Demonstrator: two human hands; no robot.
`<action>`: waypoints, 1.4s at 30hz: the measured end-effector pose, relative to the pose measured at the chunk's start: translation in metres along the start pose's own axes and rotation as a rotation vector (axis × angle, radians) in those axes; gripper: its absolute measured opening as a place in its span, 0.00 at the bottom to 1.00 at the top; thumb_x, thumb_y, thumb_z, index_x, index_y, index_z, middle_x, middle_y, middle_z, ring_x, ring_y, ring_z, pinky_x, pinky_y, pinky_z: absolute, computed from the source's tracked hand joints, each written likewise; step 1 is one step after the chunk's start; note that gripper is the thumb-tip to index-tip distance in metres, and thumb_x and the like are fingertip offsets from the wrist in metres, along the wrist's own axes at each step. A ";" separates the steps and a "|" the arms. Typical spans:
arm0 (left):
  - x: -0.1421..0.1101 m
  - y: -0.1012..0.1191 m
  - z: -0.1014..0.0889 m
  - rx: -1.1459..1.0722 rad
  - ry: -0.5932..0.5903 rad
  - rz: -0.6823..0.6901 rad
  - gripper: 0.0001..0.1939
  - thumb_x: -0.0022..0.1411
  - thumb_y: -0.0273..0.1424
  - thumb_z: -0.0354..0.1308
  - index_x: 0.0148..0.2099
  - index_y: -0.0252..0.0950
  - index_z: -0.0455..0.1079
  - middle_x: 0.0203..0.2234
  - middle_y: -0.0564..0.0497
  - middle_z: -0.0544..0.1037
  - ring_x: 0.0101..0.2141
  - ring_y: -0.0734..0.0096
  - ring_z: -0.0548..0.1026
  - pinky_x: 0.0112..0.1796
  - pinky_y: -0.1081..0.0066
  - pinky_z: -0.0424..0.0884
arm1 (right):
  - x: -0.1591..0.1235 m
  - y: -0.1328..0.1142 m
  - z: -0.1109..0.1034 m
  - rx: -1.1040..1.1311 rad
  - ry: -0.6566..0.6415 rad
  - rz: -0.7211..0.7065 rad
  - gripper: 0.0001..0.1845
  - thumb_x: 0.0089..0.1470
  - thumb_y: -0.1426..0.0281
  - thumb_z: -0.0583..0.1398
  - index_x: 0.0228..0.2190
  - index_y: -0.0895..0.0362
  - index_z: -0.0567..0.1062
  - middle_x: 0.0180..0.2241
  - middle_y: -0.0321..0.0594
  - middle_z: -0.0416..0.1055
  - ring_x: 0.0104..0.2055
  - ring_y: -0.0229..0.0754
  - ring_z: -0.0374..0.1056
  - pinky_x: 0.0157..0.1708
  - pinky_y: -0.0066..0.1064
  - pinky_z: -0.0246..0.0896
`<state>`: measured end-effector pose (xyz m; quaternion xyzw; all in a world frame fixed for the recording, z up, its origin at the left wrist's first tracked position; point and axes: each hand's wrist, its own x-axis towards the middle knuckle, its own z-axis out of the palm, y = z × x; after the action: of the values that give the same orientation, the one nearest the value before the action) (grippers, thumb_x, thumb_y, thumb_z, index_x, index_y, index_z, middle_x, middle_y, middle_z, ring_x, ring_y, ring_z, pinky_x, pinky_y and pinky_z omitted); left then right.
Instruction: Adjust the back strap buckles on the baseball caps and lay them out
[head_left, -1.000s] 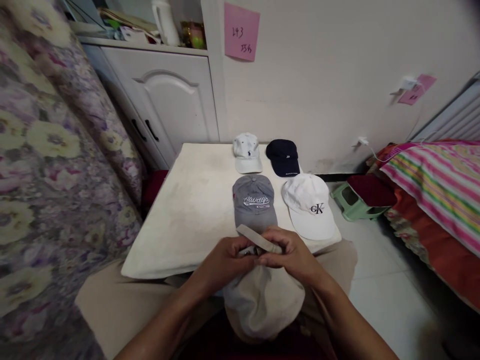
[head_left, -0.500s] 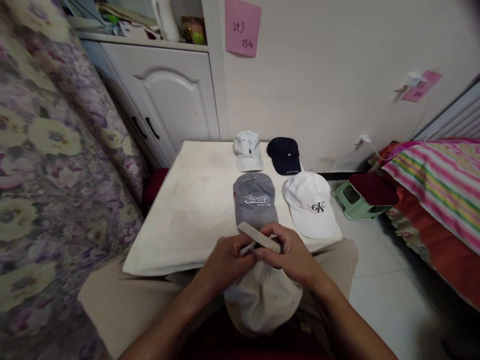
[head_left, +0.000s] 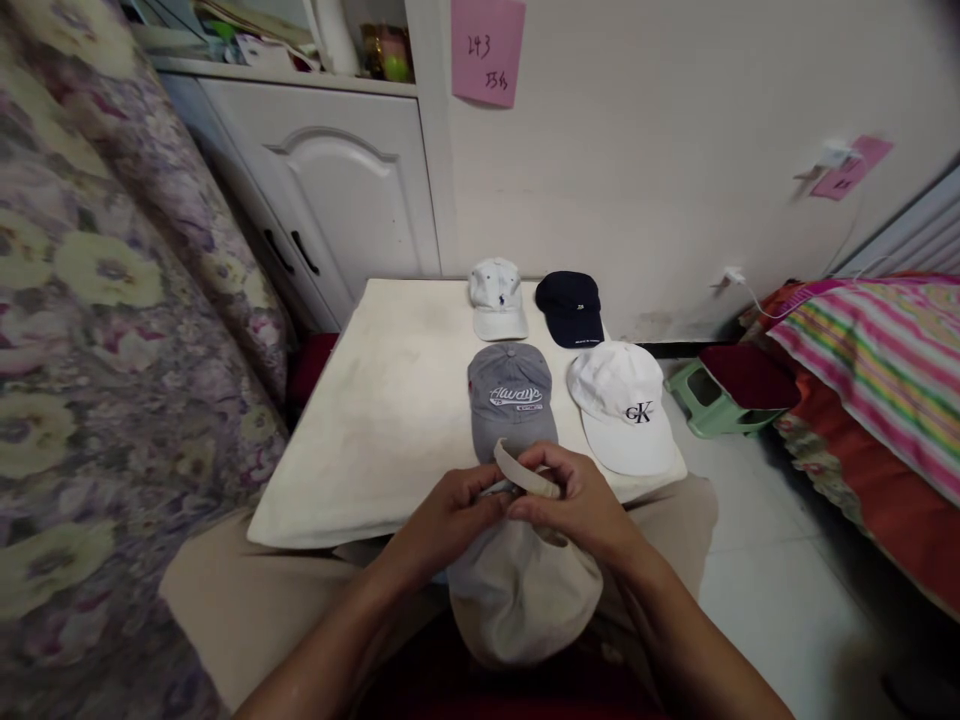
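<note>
Spreading across the middle of the view, the cream tabletop was the largest thing and carried four caps. Next came the beige cap, off the tabletop's near edge at six o'clock from the hands, hanging crown down over the lap. From it, the white cap lay at one o'clock, the grey cap at twelve, the navy cap between twelve and one, and the pale cap farther off at twelve. The left hand and right hand nearly met; both sets of fingers were clamped on the beige cap's back edge, though the exact grip of the left was hidden. Smallest was the strap, which rose from the right fingers toward eleven o'clock. It had just bowed into a curve, having looked straighter half a second earlier, so the handling seemed centred on that fastening rather than the crown.
</note>
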<state>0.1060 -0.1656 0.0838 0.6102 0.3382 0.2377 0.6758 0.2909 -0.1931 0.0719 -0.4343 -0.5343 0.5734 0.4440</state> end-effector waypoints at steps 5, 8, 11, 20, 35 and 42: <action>-0.002 -0.004 0.003 -0.057 -0.009 -0.007 0.11 0.63 0.38 0.60 0.37 0.34 0.76 0.29 0.51 0.77 0.33 0.67 0.70 0.33 0.73 0.64 | 0.000 0.003 0.000 -0.048 0.030 -0.014 0.15 0.44 0.67 0.72 0.32 0.56 0.74 0.29 0.32 0.70 0.30 0.35 0.63 0.29 0.25 0.57; -0.003 -0.009 0.002 -0.146 -0.003 -0.059 0.10 0.63 0.36 0.60 0.38 0.34 0.75 0.29 0.52 0.75 0.32 0.69 0.69 0.32 0.74 0.63 | -0.001 0.006 -0.002 -0.023 0.029 -0.028 0.12 0.50 0.64 0.69 0.33 0.57 0.75 0.29 0.33 0.70 0.30 0.36 0.64 0.30 0.26 0.59; -0.003 -0.016 -0.001 -0.211 0.021 -0.105 0.11 0.63 0.37 0.60 0.38 0.33 0.73 0.29 0.52 0.73 0.30 0.71 0.68 0.31 0.74 0.62 | -0.001 0.007 -0.005 0.011 0.068 -0.046 0.12 0.53 0.61 0.67 0.34 0.57 0.76 0.30 0.34 0.71 0.30 0.35 0.64 0.30 0.25 0.58; -0.007 -0.015 -0.009 -0.299 0.021 -0.099 0.13 0.61 0.39 0.63 0.37 0.32 0.72 0.26 0.53 0.71 0.26 0.77 0.66 0.28 0.77 0.59 | -0.007 -0.005 -0.032 0.037 0.092 -0.086 0.13 0.58 0.61 0.63 0.34 0.59 0.76 0.24 0.33 0.72 0.21 0.32 0.65 0.23 0.23 0.57; -0.008 -0.010 -0.025 -0.579 -0.070 0.078 0.14 0.51 0.35 0.71 0.35 0.29 0.76 0.25 0.50 0.74 0.25 0.75 0.69 0.26 0.77 0.61 | -0.014 -0.022 -0.039 0.302 0.121 -0.120 0.12 0.62 0.62 0.60 0.35 0.58 0.76 0.19 0.32 0.71 0.14 0.28 0.59 0.18 0.20 0.60; -0.030 0.028 -0.029 -0.445 -0.140 0.288 0.10 0.56 0.37 0.66 0.35 0.34 0.76 0.22 0.50 0.75 0.22 0.72 0.71 0.24 0.75 0.63 | -0.045 -0.071 -0.038 0.352 -0.066 -0.345 0.09 0.63 0.63 0.59 0.38 0.53 0.77 0.23 0.35 0.76 0.16 0.35 0.69 0.22 0.29 0.72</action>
<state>0.0673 -0.1642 0.1157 0.5032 0.1399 0.3571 0.7744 0.3412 -0.2257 0.1422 -0.2337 -0.5066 0.5874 0.5863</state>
